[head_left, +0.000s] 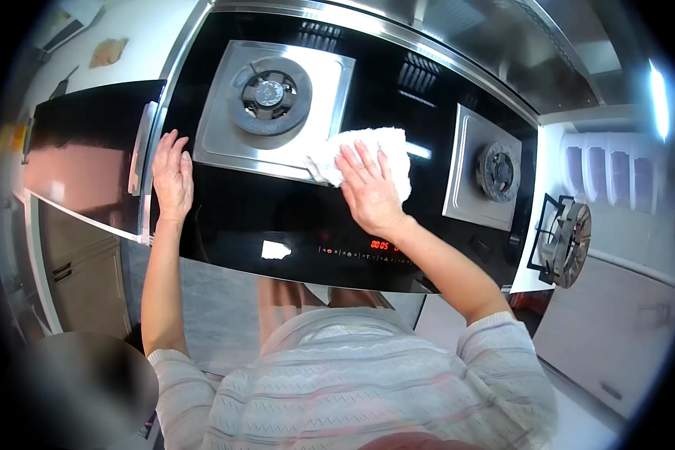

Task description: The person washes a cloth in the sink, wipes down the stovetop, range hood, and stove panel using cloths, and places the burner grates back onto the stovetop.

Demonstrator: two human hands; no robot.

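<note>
A white cloth (391, 154) lies on the black glass cooktop (277, 202), between the two burners, with one edge touching the left steel plate. My right hand (369, 187) presses flat on it, fingers spread. My left hand (172, 176) rests at the cooktop's left edge, holding nothing, its fingers extended and slightly apart. Above and right of that hand, a round burner (268, 94) sits in a square steel plate (216, 124). The right burner (497, 172) sits in a second steel plate (465, 165). Red digits glow on the control panel below my right hand.
A removed pan support (574, 244) stands on the white counter at the right, near a lilac and white rack (611, 172). On the left are a dark glossy panel (82, 157) and a brown patch (109, 52). A steel surface (495, 41) borders the cooktop's back.
</note>
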